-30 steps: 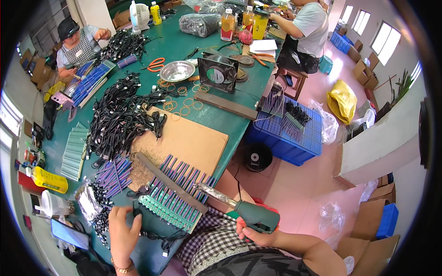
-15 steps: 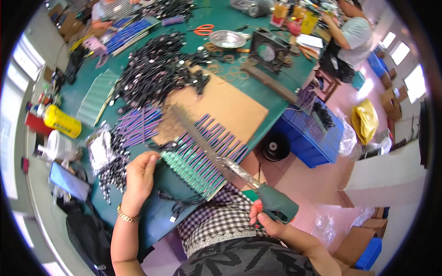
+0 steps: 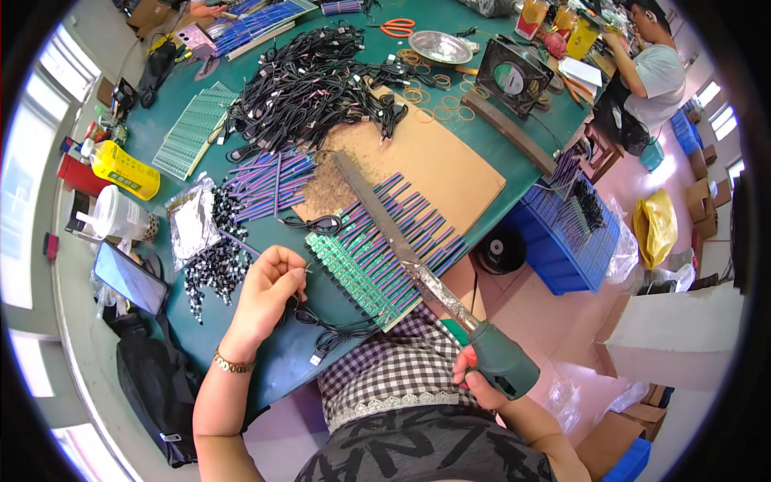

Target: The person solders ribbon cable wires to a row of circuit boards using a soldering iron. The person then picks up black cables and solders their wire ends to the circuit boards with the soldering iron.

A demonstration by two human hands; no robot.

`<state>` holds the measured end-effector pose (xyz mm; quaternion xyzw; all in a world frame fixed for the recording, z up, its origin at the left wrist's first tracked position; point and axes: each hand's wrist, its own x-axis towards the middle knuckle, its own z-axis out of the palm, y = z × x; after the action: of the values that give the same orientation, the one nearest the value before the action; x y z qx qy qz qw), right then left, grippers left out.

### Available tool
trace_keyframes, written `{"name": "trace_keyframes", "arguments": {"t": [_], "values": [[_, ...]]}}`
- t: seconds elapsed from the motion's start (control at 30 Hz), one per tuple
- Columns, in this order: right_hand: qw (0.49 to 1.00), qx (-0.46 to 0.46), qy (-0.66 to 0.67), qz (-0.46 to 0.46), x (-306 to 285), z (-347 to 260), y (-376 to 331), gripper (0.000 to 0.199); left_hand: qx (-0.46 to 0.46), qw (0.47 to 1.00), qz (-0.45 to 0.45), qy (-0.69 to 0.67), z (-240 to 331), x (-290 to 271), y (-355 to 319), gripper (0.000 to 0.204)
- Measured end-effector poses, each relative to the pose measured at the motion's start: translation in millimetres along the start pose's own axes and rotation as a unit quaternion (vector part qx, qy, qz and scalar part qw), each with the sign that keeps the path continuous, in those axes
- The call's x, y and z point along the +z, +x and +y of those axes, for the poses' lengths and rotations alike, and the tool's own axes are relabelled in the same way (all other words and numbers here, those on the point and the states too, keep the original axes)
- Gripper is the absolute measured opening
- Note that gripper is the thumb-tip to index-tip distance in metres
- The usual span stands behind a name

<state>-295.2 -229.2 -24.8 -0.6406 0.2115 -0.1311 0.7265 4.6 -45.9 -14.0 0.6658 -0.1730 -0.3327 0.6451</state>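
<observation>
My right hand [image 3: 479, 379] is closed round the handle of a dark green heat gun [image 3: 507, 363] with a scuffed metal nozzle. The nozzle's tip meets a long flat metal bar [image 3: 376, 210] lying slantwise over a row of purple-and-black strips [image 3: 418, 215]. Those strips run out from a green circuit board panel [image 3: 353, 277] near my lap. Beside the panel's left edge, my left hand [image 3: 271, 291] pinches a thin wire end between thumb and fingers; it seems to belong to the black USB cable [image 3: 325, 341] below. Another black cable [image 3: 325, 226] touches the panel's far corner.
A brown board [image 3: 458, 161] lies under the strips. Beyond it are a heap of black cables [image 3: 297, 88], a metal dish [image 3: 440, 46] and a fan [image 3: 514, 78]. A phone [image 3: 130, 277] and yellow bottle [image 3: 124, 169] stand left. A co-worker [image 3: 654, 72] sits far right.
My left hand has shifted from the panel's far-left corner a little toward me, its fingers now pinched on a wire end. The heat gun stays over the strips; the whole view has shifted.
</observation>
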Motion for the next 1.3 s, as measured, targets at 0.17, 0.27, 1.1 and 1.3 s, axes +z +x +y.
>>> {"name": "trace_keyframes", "arguments": {"t": [0.17,0.27,1.1,1.3], "values": [[0.995,-0.003,-0.073,-0.070,-14.5,13.0,-5.0,0.036,-0.031,0.999,-0.018,0.026,1.2,-2.5,0.4,0.004],[0.995,0.005,-0.083,-0.060,-11.5,10.8,-5.7,0.035,-0.035,0.992,0.004,0.121,3.1,6.2,-2.2,0.004],[0.981,-0.069,0.164,-0.078,79.7,0.0,76.2,0.054,0.043,0.989,-0.095,0.105,21.7,57.8,-62.1,0.005],[0.988,-0.037,0.092,-0.115,75.9,4.7,75.1,0.037,-0.061,0.976,-0.139,0.156,33.8,57.6,-59.2,0.004]]}}
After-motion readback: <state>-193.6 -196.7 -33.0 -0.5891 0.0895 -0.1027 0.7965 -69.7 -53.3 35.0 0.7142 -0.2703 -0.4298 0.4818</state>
